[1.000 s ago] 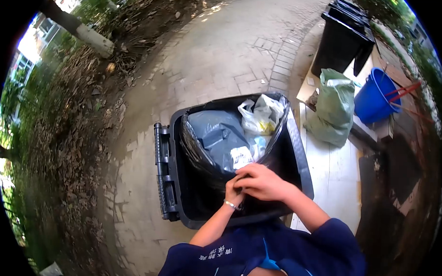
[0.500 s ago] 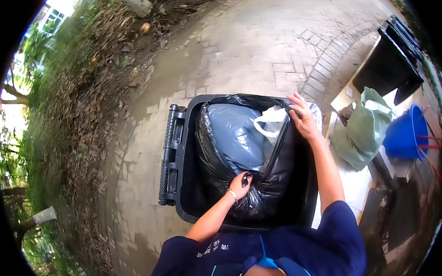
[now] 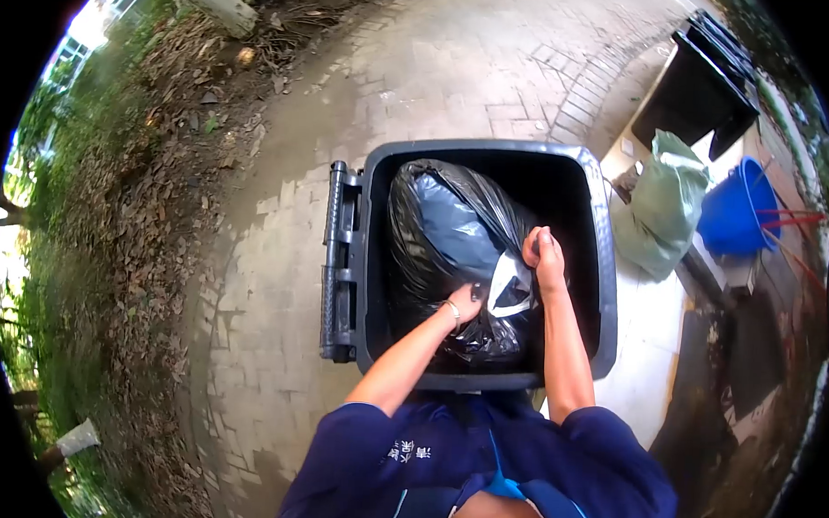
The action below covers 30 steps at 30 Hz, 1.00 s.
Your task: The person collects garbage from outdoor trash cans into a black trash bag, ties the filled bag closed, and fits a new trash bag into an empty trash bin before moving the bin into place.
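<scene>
Below me stands a dark wheeled bin with its mouth uncovered. Inside it a black garbage bag bulges around a grey-blue filled bag. My left hand is closed on gathered black plastic at the near side of the bag. My right hand makes a fist around the bag's right edge. Between the two hands a white plastic bag pokes out, its handle loop showing. The lower part of the garbage bag is hidden inside the bin.
On the right are a green sack, a blue bucket with red sticks beside it, and another black bin. Brick paving surrounds the bin. Leaf-covered soil and a tree trunk lie to the left.
My right hand has moved from the bin's far right rim inward, drawing the black plastic off the rim and over the contents. The left hand still grips the bag.
</scene>
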Tool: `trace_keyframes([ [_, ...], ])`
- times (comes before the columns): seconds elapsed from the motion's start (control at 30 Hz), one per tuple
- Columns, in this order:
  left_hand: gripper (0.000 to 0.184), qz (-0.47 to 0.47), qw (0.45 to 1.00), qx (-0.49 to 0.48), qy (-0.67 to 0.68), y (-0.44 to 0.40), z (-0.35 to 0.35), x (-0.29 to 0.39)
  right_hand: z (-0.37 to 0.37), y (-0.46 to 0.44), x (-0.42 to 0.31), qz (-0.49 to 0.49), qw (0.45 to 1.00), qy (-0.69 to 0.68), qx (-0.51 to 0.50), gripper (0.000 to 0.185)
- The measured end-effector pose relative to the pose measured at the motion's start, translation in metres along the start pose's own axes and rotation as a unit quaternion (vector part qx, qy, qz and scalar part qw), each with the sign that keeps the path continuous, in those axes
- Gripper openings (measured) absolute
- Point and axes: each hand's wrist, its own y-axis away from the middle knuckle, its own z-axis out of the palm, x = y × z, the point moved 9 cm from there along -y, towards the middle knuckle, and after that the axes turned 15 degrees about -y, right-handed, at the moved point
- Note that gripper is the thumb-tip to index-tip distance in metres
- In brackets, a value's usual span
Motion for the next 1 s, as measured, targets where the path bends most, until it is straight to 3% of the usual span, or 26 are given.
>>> trace_keyframes([
  [0.07,0.015,0.165,0.966,0.177,0.096,0.052,-0.027,0.016,0.014,0.021,-0.014,0.009,0.987,0.156,0.049,0.038],
  [0.13,0.002,0.221,0.945,0.239,-0.028,0.118,-0.068,0.064,0.015,0.033,-0.013,0.011,0.983,0.168,0.075,0.038],
  [0.2,0.003,0.242,0.912,0.329,-0.032,0.139,-0.082,0.064,0.031,0.042,-0.013,-0.018,0.989,0.142,0.024,0.034],
  [0.27,0.006,0.204,0.904,0.374,0.019,0.131,-0.093,0.063,0.044,0.051,-0.010,-0.011,0.988,0.153,-0.011,0.026],
  [0.3,0.008,0.183,0.899,0.397,0.013,0.121,-0.099,0.064,0.051,0.055,-0.010,-0.007,0.976,0.216,-0.006,0.011],
  [0.33,0.010,0.162,0.891,0.424,0.007,0.109,-0.105,0.064,0.055,0.057,-0.003,0.019,0.975,0.222,-0.026,0.010],
  [0.37,0.012,0.147,0.879,0.452,0.032,0.098,-0.109,0.062,0.062,0.057,0.000,0.004,0.950,0.303,-0.075,0.029],
  [0.4,0.013,0.131,0.878,0.459,0.022,0.084,-0.108,0.055,0.064,0.060,0.006,0.013,0.925,0.363,-0.112,0.048],
  [0.47,0.017,0.083,0.899,0.418,0.101,0.067,-0.113,0.046,0.075,0.057,0.015,0.009,0.880,0.446,-0.164,0.063],
  [0.5,0.021,0.108,0.906,0.370,0.174,0.059,-0.107,0.050,0.076,0.055,0.023,0.031,0.861,0.477,-0.176,0.066],
  [0.53,0.022,0.155,0.899,0.383,0.143,0.063,-0.110,0.067,0.079,0.051,0.029,0.052,0.840,0.507,-0.188,0.068],
  [0.57,0.021,0.171,0.918,0.344,0.099,0.054,-0.101,0.072,0.083,0.048,0.039,0.002,0.827,0.517,-0.220,0.065],
  [0.63,0.019,0.186,0.941,0.284,0.010,0.041,-0.092,0.079,0.078,0.050,0.068,0.002,0.827,0.494,-0.267,0.056],
  [0.67,0.018,0.217,0.930,0.296,-0.020,0.039,-0.092,0.086,0.071,0.046,0.067,-0.026,0.851,0.487,-0.197,0.054],
  [0.7,0.019,0.179,0.938,0.296,-0.037,0.034,-0.090,0.083,0.061,0.044,0.064,-0.054,0.868,0.477,-0.125,0.051],
  [0.73,0.019,0.141,0.943,0.297,-0.053,0.031,-0.087,0.083,0.050,0.041,0.077,0.021,0.874,0.474,-0.107,0.041],
  [0.8,0.019,0.029,0.930,0.356,-0.093,0.030,-0.084,0.078,0.016,0.045,0.095,0.067,0.965,0.251,0.043,0.033],
  [0.83,0.019,0.040,0.933,0.349,-0.081,0.038,-0.084,0.085,-0.030,0.055,0.163,0.082,0.991,-0.006,0.103,0.027],
  [0.87,0.020,0.051,0.935,0.345,-0.071,0.049,-0.087,0.097,-0.028,0.052,0.159,0.076,0.993,-0.013,0.088,0.027],
  [0.93,0.027,0.088,0.901,0.380,-0.188,0.081,-0.091,0.124,-0.008,0.044,0.138,0.056,0.990,0.129,0.003,0.030],
  [1.0,0.036,0.187,0.854,0.422,-0.240,0.116,-0.113,0.149,0.023,0.038,0.108,0.021,0.962,0.263,-0.067,0.035],
])
